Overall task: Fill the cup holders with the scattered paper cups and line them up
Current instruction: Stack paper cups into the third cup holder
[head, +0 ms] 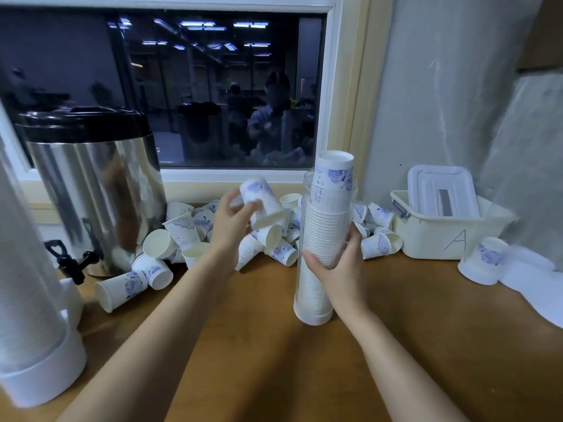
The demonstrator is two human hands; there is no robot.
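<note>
Paper cup [262,205], gripped by the left hand [231,217], must seat mouth-down atop the cup holder [310,293] that the right hand [338,263] clasps.

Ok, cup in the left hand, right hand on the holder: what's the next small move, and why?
Probably carry the cup in the left hand rightward and slip it mouth-down over the top cup. The right hand grips the holder upright, and its stack sits base-up. That top cup pokes above the rim, so this may be the last that fits.
</note>
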